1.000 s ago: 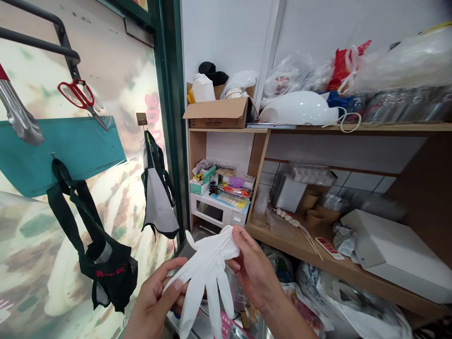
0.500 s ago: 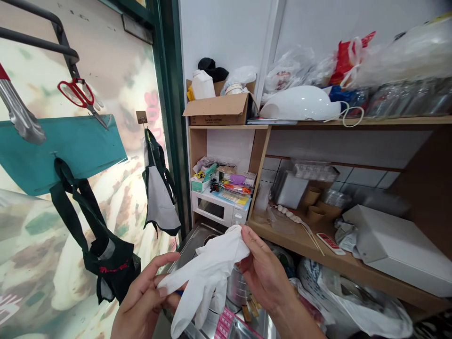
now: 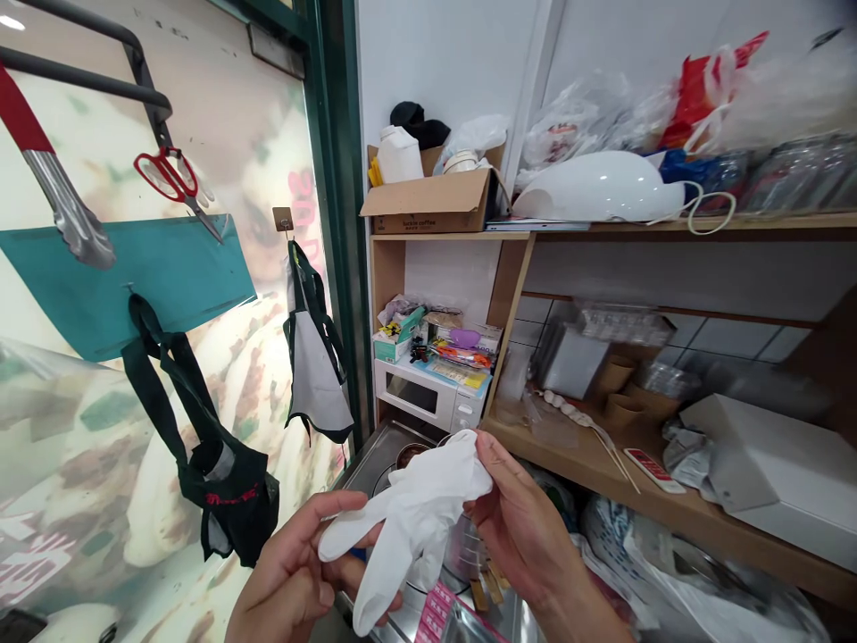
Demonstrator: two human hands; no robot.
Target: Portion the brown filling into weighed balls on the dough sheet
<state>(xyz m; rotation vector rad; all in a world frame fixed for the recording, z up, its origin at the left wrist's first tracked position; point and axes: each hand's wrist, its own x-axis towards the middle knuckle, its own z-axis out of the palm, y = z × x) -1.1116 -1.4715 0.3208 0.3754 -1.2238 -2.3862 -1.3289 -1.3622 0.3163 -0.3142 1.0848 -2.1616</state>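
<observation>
A limp white disposable glove (image 3: 428,500) hangs in front of me, its cuff up and to the right, its fingers drooping down to the left. My right hand (image 3: 528,527) pinches the cuff between thumb and fingers. On the other side, my left hand (image 3: 295,563) has its fingers spread, several of them partly hidden behind the glove's fingers and seeming to touch them. Its thumb is off the glove. Beneath the glove, a metal counter (image 3: 375,460) shows in part, along with a pink-and-white printed packet (image 3: 438,612).
Ahead stands a white microwave (image 3: 428,397) with packets and boxes on top. An open cardboard box (image 3: 428,214) sits above it. On the right, a wooden shelf (image 3: 569,442) bears cups, skewers and a white box (image 3: 783,473). Aprons (image 3: 318,357) and red scissors (image 3: 167,179) hang at left.
My view has turned slightly left, so everything sits further right. My left thumb has come away from the glove's finger, and the fingers have opened behind it. My right hand keeps its pinch.
</observation>
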